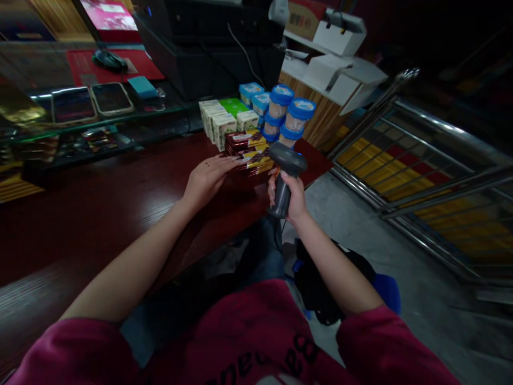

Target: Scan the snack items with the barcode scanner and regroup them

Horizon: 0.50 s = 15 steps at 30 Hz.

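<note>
Presently, my left hand (207,176), fingers extended, lies at glossy brown-and-yellow packets (256,156) on the red-brown wooden counter (120,198), likely light, slippery, best edge-gripped; my right hand (295,197) wraps the dark-grey plastic pistol-shaped scanner's (285,158) handle.

In our right hand (295,197) we hold a dark gray handheld scanner (285,158) roughly upright, its broad rounded head above the grip, a small blue light showing at the head's right end. Just beside it, on the glossy reddish-brown counter (132,200), we see glossy wrapped packets (257,156) in dark brown and yellow, piled together, their near side blurred; our left hand (205,179) has its fingertips at their left edge.
</note>
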Tool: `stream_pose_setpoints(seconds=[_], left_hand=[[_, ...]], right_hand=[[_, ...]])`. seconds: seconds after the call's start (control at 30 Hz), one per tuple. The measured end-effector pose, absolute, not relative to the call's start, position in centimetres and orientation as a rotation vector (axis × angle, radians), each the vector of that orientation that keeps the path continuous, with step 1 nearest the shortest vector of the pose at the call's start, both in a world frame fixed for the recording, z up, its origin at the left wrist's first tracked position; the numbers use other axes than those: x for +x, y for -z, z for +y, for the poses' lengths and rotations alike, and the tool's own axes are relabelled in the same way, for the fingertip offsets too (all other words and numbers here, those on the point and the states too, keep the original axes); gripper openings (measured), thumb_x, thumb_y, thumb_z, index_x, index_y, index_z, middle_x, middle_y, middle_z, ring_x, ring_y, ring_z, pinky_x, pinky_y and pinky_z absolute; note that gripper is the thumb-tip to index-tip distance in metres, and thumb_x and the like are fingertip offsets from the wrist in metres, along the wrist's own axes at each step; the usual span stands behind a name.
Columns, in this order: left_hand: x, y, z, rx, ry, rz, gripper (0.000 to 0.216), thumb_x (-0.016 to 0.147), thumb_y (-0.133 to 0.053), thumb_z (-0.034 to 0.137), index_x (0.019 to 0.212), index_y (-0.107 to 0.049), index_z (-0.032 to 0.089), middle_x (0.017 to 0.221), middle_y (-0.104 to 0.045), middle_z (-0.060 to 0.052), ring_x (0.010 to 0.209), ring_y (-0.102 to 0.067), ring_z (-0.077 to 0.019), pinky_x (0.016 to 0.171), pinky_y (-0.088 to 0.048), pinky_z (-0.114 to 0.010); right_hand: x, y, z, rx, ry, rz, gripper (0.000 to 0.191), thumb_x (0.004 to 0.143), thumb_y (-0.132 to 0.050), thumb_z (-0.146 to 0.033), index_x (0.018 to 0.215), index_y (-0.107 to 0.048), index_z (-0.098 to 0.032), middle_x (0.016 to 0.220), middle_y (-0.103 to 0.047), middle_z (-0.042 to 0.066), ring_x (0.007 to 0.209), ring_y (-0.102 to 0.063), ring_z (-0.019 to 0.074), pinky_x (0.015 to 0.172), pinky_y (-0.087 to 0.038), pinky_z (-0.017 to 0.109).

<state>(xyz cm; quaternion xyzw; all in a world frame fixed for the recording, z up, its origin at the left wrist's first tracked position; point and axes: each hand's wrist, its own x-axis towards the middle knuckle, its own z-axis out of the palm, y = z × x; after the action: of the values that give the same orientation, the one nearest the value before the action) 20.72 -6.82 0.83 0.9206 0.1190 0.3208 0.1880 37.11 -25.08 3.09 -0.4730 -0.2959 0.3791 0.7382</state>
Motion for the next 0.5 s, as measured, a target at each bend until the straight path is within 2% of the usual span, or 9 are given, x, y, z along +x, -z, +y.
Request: stream_pose_setpoints(seconds=[0.1, 0.27, 0.4, 0.5], left_hand=[[16.6, -0.5, -6.2, 2.349, -1.086, 0.64, 0.035, 0.102, -0.05, 0.032, 0.129, -0.071, 0.026, 0.131, -0.074, -0.004, 0.124, -0.068, -0.0212, 0.114, -0.05, -0.039], [8.8, 0.6, -2.6, 1.811, -1.314, 1.042, 0.031, 0.089, -0.07, 0.037, 0.114, -0.076, 0.019, 0.113, -0.079, -0.005, 0.104, -0.074, -0.0224, 0.098, -0.059, -0.034], [2.4, 1.2, -0.3, 1.425, -1.355, 1.165, 0.034, 0.082, -0.075, 0.038, 0.106, -0.077, 0.014, 0.099, -0.08, -0.007, 0.09, -0.076, -0.022, 0.079, -0.063, -0.03], [-1.3, 1.3, 1.0, 1.265, -1.351, 1.142, 0.039, 0.078, -0.078, 0.04, 0.106, -0.077, 0.012, 0.098, -0.08, -0.009, 0.085, -0.076, -0.0201, 0.073, -0.062, -0.027]], right_hand=[[35.6, -3.0, -23.5, -1.027, -0.892, -0.69, 0.038, 0.079, -0.073, -0.054, 0.092, -0.061, -0.021, 0.061, -0.054, -0.007, 0.04, -0.047, 0.0084, 0.034, -0.04, 0.022], [31.6, -2.7, -17.9, -0.947, -1.134, -0.821, 0.036, 0.077, -0.076, -0.051, 0.091, -0.065, -0.02, 0.061, -0.057, -0.006, 0.04, -0.049, 0.0089, 0.033, -0.041, 0.021], [26.6, -1.9, -12.0, -0.886, -1.378, -0.922, 0.038, 0.076, -0.077, -0.054, 0.087, -0.065, -0.019, 0.06, -0.058, -0.006, 0.039, -0.05, 0.009, 0.031, -0.042, 0.02], [22.4, -1.1, -7.8, -0.872, -1.516, -0.999, 0.04, 0.074, -0.079, -0.055, 0.084, -0.064, -0.019, 0.059, -0.06, -0.005, 0.038, -0.05, 0.0092, 0.03, -0.042, 0.02]])
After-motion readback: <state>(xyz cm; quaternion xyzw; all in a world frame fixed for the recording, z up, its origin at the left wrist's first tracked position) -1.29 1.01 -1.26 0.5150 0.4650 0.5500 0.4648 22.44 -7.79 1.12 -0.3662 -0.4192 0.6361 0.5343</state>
